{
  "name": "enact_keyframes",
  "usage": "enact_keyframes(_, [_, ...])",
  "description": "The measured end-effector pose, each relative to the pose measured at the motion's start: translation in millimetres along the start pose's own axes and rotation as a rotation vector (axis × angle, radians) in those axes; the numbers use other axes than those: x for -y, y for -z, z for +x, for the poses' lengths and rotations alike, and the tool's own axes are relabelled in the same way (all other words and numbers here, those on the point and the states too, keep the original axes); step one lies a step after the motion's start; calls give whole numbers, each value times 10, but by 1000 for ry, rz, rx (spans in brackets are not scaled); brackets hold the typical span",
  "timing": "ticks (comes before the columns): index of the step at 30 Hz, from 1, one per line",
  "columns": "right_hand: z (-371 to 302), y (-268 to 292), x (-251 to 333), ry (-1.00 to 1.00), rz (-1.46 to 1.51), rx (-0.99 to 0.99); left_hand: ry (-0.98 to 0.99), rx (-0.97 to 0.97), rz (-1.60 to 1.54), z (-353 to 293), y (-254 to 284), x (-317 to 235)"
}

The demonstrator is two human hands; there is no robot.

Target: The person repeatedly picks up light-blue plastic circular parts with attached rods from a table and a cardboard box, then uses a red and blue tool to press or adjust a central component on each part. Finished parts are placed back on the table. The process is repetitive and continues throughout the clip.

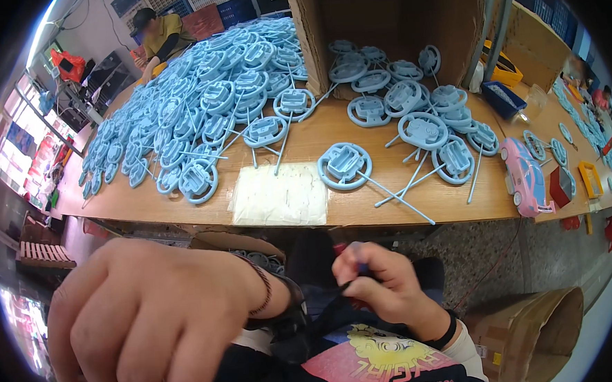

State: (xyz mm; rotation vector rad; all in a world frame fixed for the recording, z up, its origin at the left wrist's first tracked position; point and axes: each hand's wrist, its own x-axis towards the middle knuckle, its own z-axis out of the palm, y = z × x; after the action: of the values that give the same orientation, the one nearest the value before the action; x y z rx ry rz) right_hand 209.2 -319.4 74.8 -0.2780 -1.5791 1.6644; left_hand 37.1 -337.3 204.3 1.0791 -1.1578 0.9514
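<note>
Large and close at the lower left, my left hand (143, 317) has its back turned up and its fingers curled down together. Its fingertips are out of sight, so anything in them is hidden. My right hand (383, 280) is closed in front of my dark shirt, thumb and fingers pinched round a small item with red and blue parts, too blurred to name. Beyond my hands, a light-blue plastic toy steering wheel (344, 163) with thin rods lies near the table's front edge. A big heap of the same wheels (211, 92) covers the table's left side.
An open cardboard box (394, 20) lies at the back, with several wheels spilling from it. A pale taped sheet (278, 196) marks the table front. A pink toy car (525, 177) and blue tray (503, 99) sit right. A co-worker (163, 39) sits behind the heap. A carton (535, 334) stands lower right.
</note>
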Motion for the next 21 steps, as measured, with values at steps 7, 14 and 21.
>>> enact_keyframes(7, [-58,132,0,94,7,108,-187,-170,554,-74,-134,-198])
enact_keyframes(14, [95,79,-235,-210,-4,4,158,-381,955,-313,447,-175])
enact_keyframes(21, [119,39,-214,-366,226,-1,71,-539,781,-539,817,33])
